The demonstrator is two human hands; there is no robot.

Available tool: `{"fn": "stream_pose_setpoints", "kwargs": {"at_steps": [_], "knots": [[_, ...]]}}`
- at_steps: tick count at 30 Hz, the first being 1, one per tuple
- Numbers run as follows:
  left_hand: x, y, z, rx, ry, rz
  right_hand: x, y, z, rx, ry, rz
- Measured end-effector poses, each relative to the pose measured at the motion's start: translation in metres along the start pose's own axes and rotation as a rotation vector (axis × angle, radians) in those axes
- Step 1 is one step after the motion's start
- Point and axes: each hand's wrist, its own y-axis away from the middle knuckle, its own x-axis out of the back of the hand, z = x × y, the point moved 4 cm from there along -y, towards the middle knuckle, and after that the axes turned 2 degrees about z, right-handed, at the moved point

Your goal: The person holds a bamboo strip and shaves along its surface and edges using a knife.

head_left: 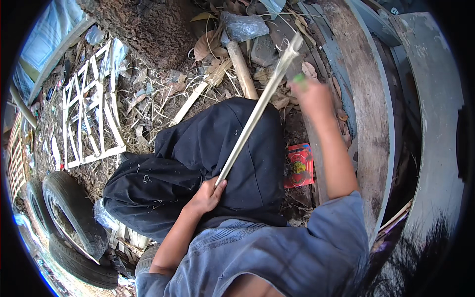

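Note:
My left hand [205,195] is closed around the lower end of a long pale bamboo stick [252,119]. The stick slants up and to the right across my lap, and thin shavings curl at its far end. To the right of that far end is my right hand [316,101], raised and smeared by motion. Its fingers look curled around a small green thing [300,78], too blurred to name. A gap shows between this hand and the stick.
A tree trunk [143,29] rises at the far side. Bamboo lattice frames [89,109] and old tires [74,218] lie at left. Wooden planks [366,99] run along the right. Beside my leg is a red packet [299,166]; shavings, dry leaves and a thick bamboo piece [242,72] litter the ground.

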Motion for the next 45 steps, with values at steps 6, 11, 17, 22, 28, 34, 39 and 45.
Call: {"fn": "stream_pose_setpoints", "kwargs": {"at_steps": [6, 11, 17, 22, 28, 34, 39, 45], "knots": [[0.001, 0.004, -0.014, -0.120, 0.065, -0.033, 0.032, 0.002, -0.036, 0.263, 0.190, 0.095], [-0.002, 0.000, -0.027, 0.005, 0.098, -0.097, -0.014, 0.052, -0.051, 0.835, 0.089, -0.092], [-0.004, -0.002, -0.015, -0.021, 0.175, -0.050, 0.019, -0.005, 0.025, 0.092, 0.226, 0.191], [-0.007, -0.004, -0.030, 0.066, 0.318, -0.208, 0.015, 0.035, -0.020, 0.471, -0.011, 0.138], [-0.004, -0.010, -0.036, 0.375, 0.734, -0.515, -0.031, 0.031, -0.013, 0.673, 0.015, 0.002], [-0.010, -0.016, -0.041, 0.421, 0.846, -0.575, -0.024, 0.001, 0.005, 0.595, 0.069, 0.139], [-0.011, -0.016, -0.040, 0.424, 0.875, -0.595, -0.006, -0.014, 0.023, 0.253, 0.247, 0.292], [-0.007, -0.022, -0.039, 0.397, 0.906, -0.586, -0.019, -0.023, 0.011, 0.180, 0.149, 0.193]]}}
